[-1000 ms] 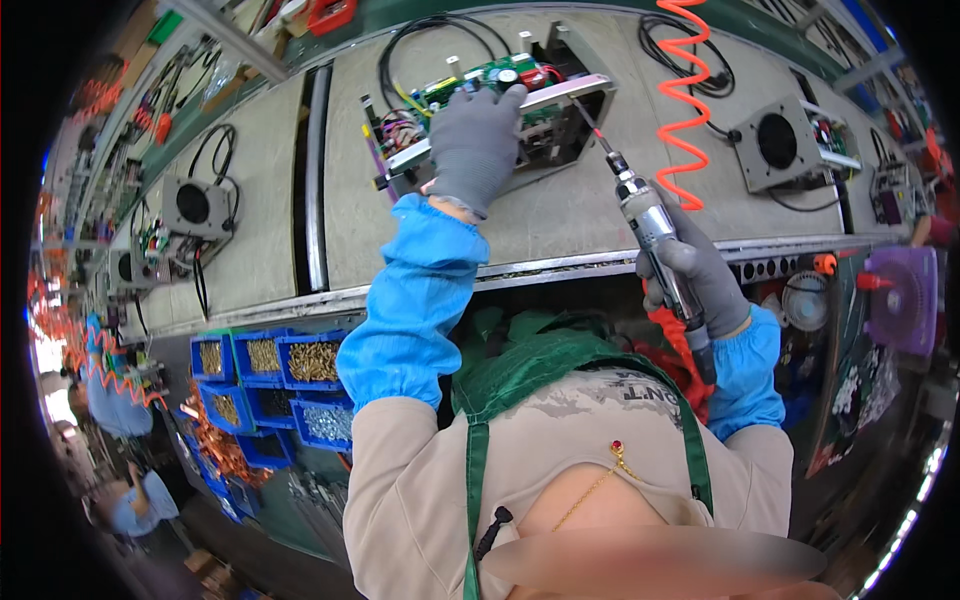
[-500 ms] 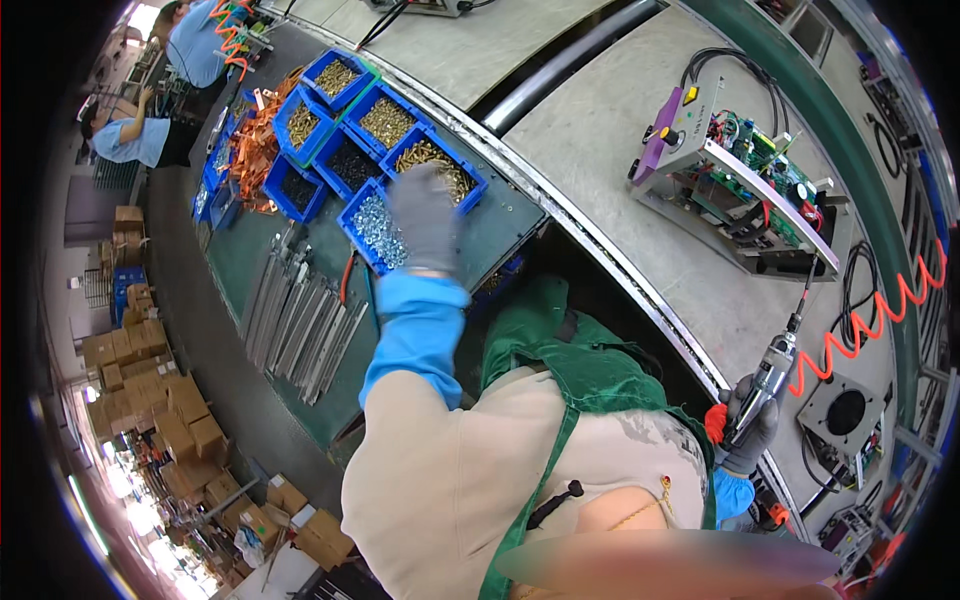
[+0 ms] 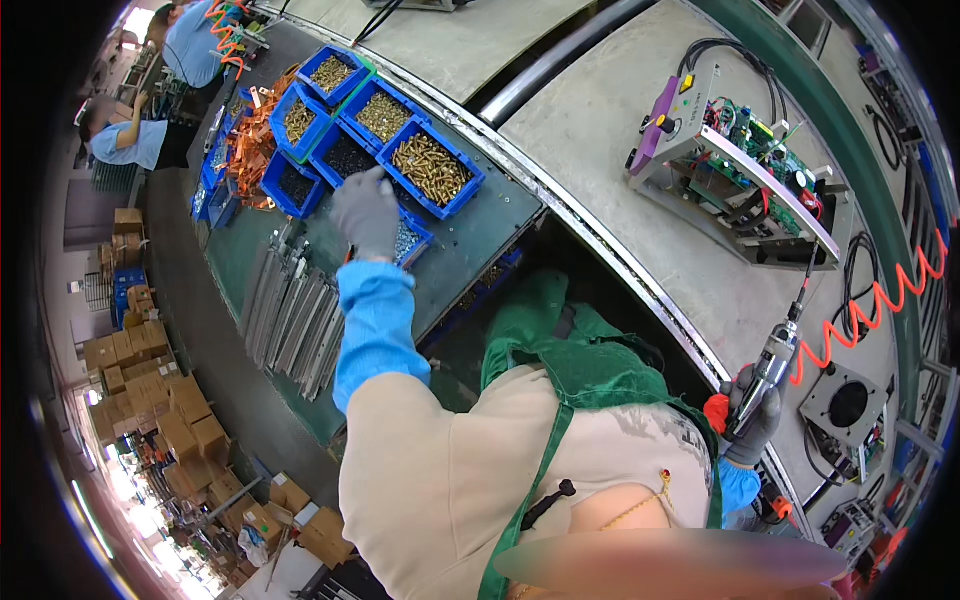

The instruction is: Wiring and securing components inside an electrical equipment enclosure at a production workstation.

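My left hand (image 3: 366, 217), in a grey glove, hovers over the blue parts bins, between the bin of black screws (image 3: 345, 158) and the bin of small silvery pieces (image 3: 409, 240), which it partly covers. Its fingers bend down and away, so their tips and anything in them are hidden. Beside it lies a bin of brass-coloured fasteners (image 3: 432, 172). At the right, my gloved right hand (image 3: 758, 415) is wrapped round a silver power screwdriver (image 3: 768, 372). The screwdriver's long bit points at the near edge of an open electronic unit (image 3: 760, 170) with green circuit boards and a purple front.
A coiled orange hose (image 3: 868, 322) hangs right of the screwdriver. Grey metal strips (image 3: 290, 320) and orange-copper parts (image 3: 252, 150) lie on the green bench. A fan panel (image 3: 843, 404) stands at the far right. Two people (image 3: 135, 140) work at the upper left.
My left hand has moved left, off the brass fasteners and toward the black screws. The brass bin now shows fully. My right hand stays on the screwdriver.
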The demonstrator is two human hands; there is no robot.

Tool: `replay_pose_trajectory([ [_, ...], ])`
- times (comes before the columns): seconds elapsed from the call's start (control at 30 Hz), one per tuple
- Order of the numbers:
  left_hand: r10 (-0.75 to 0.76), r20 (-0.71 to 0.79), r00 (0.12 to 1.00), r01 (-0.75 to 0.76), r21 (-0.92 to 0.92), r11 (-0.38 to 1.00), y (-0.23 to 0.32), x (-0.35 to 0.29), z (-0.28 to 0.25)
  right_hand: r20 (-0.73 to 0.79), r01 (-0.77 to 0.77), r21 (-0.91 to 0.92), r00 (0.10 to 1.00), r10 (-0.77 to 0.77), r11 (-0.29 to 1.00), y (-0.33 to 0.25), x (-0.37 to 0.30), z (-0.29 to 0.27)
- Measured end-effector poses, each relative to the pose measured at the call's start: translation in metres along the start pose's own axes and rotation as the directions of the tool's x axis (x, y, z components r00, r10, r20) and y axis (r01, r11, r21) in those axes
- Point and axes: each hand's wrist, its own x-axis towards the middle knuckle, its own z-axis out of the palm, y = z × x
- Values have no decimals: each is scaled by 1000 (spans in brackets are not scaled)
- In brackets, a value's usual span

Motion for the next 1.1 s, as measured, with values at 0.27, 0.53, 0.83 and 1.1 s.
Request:
replay_pose_trajectory([
  [0.27,-66,503,862,-79,263,962,51,69,2,-10,3,20,1000,-2,1000,-6,-4,14],
  [0.53,25,590,807,-202,236,950,61,79,2,-77,-58,36,995,61,998,-13,-1,18],
  [0.83,150,547,823,-216,58,975,29,81,28,-70,-103,91,992,109,991,-18,3,16],
  [1.1,513,193,837,70,-966,249,146,65,-74,-60,-109,147,991,119,983,-22,-2,18],
])
